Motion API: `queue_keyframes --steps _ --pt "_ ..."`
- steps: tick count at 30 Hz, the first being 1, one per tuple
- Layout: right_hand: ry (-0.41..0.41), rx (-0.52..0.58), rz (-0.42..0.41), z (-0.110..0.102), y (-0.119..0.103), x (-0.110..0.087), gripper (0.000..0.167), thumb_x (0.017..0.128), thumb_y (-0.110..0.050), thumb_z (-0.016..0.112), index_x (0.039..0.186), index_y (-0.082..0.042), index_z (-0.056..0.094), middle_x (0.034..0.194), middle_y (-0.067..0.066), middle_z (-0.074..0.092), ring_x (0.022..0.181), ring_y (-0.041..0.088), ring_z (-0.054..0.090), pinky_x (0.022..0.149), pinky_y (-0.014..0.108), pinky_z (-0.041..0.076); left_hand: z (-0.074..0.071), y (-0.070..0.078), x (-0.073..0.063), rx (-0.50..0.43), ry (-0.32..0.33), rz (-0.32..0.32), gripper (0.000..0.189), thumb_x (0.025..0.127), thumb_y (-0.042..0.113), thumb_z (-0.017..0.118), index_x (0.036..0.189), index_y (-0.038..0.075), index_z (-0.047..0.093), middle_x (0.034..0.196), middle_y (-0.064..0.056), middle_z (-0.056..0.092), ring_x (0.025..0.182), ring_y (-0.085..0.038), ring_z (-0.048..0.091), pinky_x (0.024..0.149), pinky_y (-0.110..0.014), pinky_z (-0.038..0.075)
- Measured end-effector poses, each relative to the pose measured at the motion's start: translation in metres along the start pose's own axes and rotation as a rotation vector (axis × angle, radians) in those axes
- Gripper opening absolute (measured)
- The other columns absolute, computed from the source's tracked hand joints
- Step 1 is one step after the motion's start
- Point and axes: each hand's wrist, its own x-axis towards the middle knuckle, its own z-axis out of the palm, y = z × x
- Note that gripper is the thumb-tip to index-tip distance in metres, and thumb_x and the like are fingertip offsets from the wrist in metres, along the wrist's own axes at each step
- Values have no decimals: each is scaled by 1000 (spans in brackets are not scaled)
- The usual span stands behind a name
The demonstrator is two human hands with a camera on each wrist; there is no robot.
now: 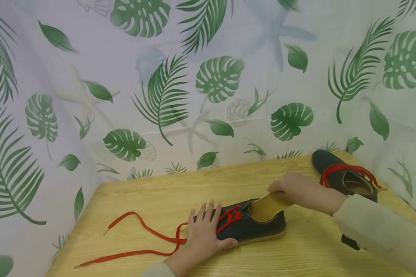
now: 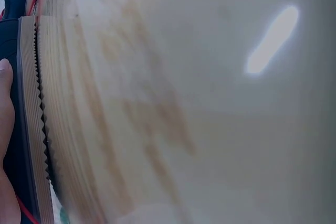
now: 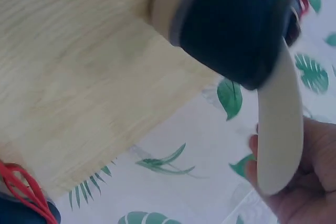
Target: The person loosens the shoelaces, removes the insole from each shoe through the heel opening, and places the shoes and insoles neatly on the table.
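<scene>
A dark navy shoe [image 1: 254, 227] with red laces lies on the wooden table, toe to the left. My left hand [image 1: 204, 235] rests on its front part with fingers straight and spread, thumb along the near side. My right hand [image 1: 299, 188] pinches the heel end of a tan insole [image 1: 267, 207], which slants up out of the shoe's opening; its front part is hidden inside. In the right wrist view, the insole [image 3: 281, 129] sticks out past the shoe's heel [image 3: 231, 30], its pale underside showing. The left wrist view catches the shoe's ribbed sole edge [image 2: 30, 108] beside my fingers.
The shoe's loose red lace [image 1: 131, 254] trails in two strands to the left over the table [image 1: 152, 196]. A matching shoe [image 1: 332, 171] stands at the back right, behind my right forearm. A small dark object [image 1: 350, 242] shows under my right sleeve. Leaf-printed cloth [image 1: 215, 96] hangs behind the table.
</scene>
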Motion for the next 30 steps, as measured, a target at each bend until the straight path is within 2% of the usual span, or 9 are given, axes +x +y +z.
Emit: queue_keyframes --steps 5,7,9,11,13,15,18,21,30 --pt "123 -319 -209 10 -14 -9 33 67 4 75 93 -17 73 95 -1 72 91 15 68 86 34 53 2 0 0 1 4 -6 110 67 91 36 152 23 20 156 -6 25 141 -30 25 109 -59 23" --pt "157 -330 -268 13 -18 -12 29 66 -1 79 90 -17 72 93 -2 72 90 15 68 86 33 53 2 1 0 3 6 -6 110 67 91 36 152 22 21 156 -6 25 141 -30 25 109 -59 23" --pt "118 -308 -294 14 -22 -15 25 69 -13 79 92 -17 72 96 -2 72 90 15 68 81 30 55 3 1 0 5 6 -7 110 67 91 37 152 22 21 156 -7 25 141 -30 26 109 -58 23" --pt "56 -314 -313 15 -26 -19 30 69 -23 80 97 -16 72 101 -2 72 93 15 68 78 28 55 2 1 0 9 7 -7 110 67 90 37 152 22 21 156 -7 25 141 -30 26 108 -58 24" --pt "-7 -330 -306 14 -28 -24 34 71 -25 78 103 -16 72 106 -2 71 96 15 67 76 26 55 2 1 0 13 6 -7 110 67 90 37 152 22 21 156 -7 25 141 -29 26 108 -58 24" --pt "-33 -370 -302 13 -30 -27 36 71 -18 78 106 -16 72 109 -2 70 97 15 68 76 25 55 1 1 -1 11 7 -6 110 68 89 39 152 22 21 156 -7 25 141 -30 26 108 -58 24" --pt "9 -421 -324 15 -31 -27 31 72 -9 76 102 -17 73 104 -2 72 93 13 69 75 24 55 1 1 -1 16 2 -8 110 67 90 38 152 22 20 156 -7 25 141 -30 26 109 -58 24" --pt "51 -433 -362 16 -29 -27 28 72 -9 76 99 -16 74 100 -2 72 90 12 69 73 23 55 2 1 -2 19 0 -9 110 67 90 38 152 22 20 156 -6 25 141 -30 26 109 -57 24" --pt "186 -355 -445 14 -10 -35 38 61 0 79 97 -11 72 95 2 73 85 14 70 62 23 55 0 0 -1 3 -4 -1 110 68 89 38 153 22 18 156 -6 24 141 -30 26 109 -56 24"
